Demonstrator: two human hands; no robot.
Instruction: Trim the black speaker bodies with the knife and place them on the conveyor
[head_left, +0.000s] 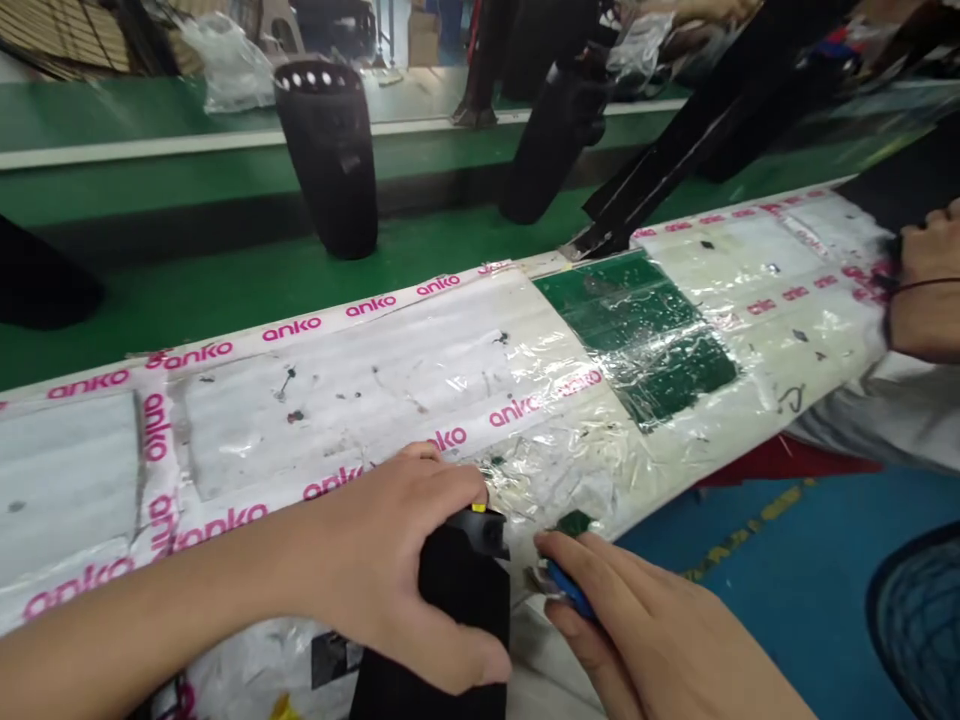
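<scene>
My left hand (412,550) is wrapped over a black casing (465,590), its thumb on the near side and its fingers across the far end. A small yellow piece (478,508) shows at that end, beside the fingertips. Just to the right, my right hand (637,620) pinches a small blue object (570,588). Something metallic-looking is at the blue object's left end; my fingers hide most of it, so its kind cannot be made out. A short gap separates the right fingertips from the casing.
A taped, plastic-covered ledge (360,400) runs across the view. Beyond it, black tapered housings (330,170) stand on a green conveyor belt (427,225). Another person's hand (930,270) is at far right. A dark mesh-like round object (919,620) is at lower right.
</scene>
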